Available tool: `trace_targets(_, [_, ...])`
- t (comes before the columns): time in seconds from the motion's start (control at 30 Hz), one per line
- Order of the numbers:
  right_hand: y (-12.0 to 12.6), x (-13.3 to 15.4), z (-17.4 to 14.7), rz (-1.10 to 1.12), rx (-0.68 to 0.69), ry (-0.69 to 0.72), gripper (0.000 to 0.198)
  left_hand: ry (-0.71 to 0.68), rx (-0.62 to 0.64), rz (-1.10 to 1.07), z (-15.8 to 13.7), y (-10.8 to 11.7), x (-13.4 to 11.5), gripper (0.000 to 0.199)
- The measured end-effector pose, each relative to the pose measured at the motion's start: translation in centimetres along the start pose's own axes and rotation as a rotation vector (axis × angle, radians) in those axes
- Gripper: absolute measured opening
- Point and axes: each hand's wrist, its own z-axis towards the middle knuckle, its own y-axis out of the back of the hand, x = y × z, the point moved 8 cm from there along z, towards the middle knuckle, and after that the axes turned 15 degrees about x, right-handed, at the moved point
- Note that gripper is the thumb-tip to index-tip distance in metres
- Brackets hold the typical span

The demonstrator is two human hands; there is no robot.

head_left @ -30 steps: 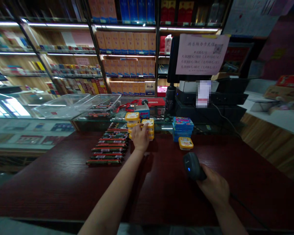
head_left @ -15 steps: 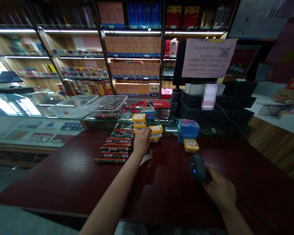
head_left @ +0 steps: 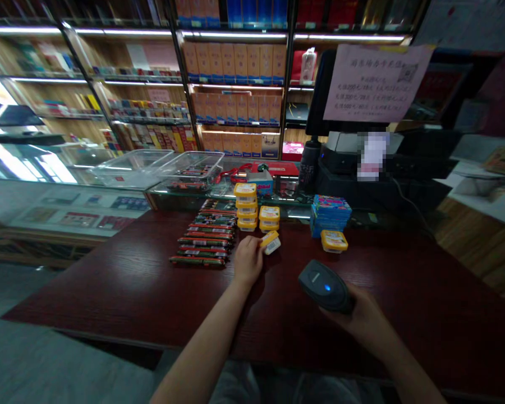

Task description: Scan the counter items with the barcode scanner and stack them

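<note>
My left hand (head_left: 248,259) is closed on a small yellow-lidded plastic tub (head_left: 271,242), tilted so that its barcode side shows. Just behind it stand a tall stack of like tubs (head_left: 246,206) and a shorter stack (head_left: 269,217). In my right hand (head_left: 359,314) is a dark barcode scanner (head_left: 325,285) with a blue light, its head turned toward the held tub. A single tub (head_left: 334,241) sits to the right, in front of a pile of blue packets (head_left: 330,215). Left of the tall stack, dark stick-shaped packs (head_left: 206,237) lie in a row.
The dark red wooden counter (head_left: 143,286) carries all this. Along its back are clear plastic bins (head_left: 130,167), a blue box (head_left: 261,182), a black bottle (head_left: 310,167) and a monitor with a paper sign (head_left: 376,83). Shelves of boxed goods line the wall.
My left hand has drawn a tub off the shorter stack, toward me, and tipped it. The scanner in my right hand has swung left, toward that tub. The view has shifted slightly.
</note>
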Motion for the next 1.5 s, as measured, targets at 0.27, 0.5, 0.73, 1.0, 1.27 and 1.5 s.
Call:
trace_targets(0.27, [0.0, 1.0, -0.5, 0.082, -0.003, -0.017, 0.036, 0.025, -0.014, 0.014, -0.3, 0.2, -0.5, 0.005])
trace_targets(0.5, [0.1, 0.7, -0.4, 0.020, 0.003, -0.026, 0.035, 0.013, -0.019, -0.013, -0.4, 0.1, -0.5, 0.007])
trace_targets(0.73, [1.4, -1.8, -0.7, -0.522, -0.070, -0.228, 0.025, -0.023, 0.014, -0.044, -0.3, -0.2, -0.3, 0.011])
trace_targets(1.0, [2.3, -5.2, -1.3, -0.899, -0.200, -0.228, 0.021, -0.305, 0.082, -0.069, 0.7, -1.2, -4.6, 0.011])
trace_targets(1.27, [2.6, -5.6, -1.6, -0.858, -0.291, -0.185, 0.022, -0.500, 0.204, 0.025, 5.0, -4.8, -12.0, 0.016])
trace_targets(1.5, [3.2, -5.6, -2.3, -0.821, -0.356, -0.181, 0.019, -0.640, 0.380, 0.367, 7.4, -10.5, -16.0, 0.017])
